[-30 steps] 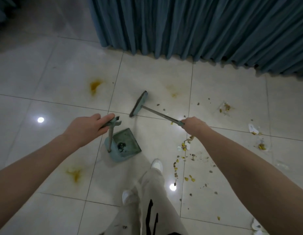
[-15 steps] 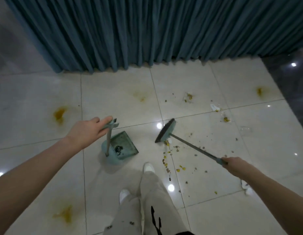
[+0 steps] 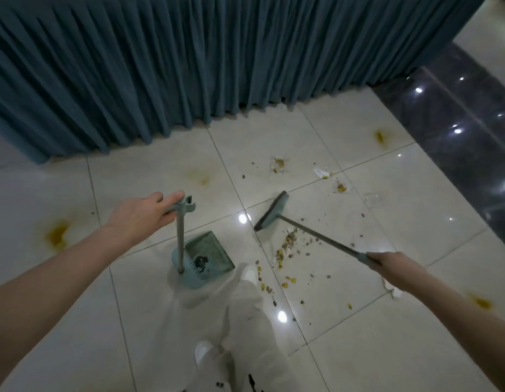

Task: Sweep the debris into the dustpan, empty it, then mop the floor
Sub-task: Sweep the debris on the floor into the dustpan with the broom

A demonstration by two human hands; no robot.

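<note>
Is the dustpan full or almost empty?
Almost empty. The dustpan holds only a small dark clump near its comb teeth; most debris lies on the floor.

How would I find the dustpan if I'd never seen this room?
Start at the big teal curtain and come down the pale floor tiles. The dustpan stands by the white shoe, an upright pole in the left hand. Unlike the slanted broom, it has comb teeth.

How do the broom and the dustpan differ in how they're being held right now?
The dustpan rests flat on the tiles, its handle upright under the left hand; the broom slants low, gripped at its end by the right hand. The dustpan holds a dark clump; the broom's head stands beside scattered debris. Both are pale teal.
</note>
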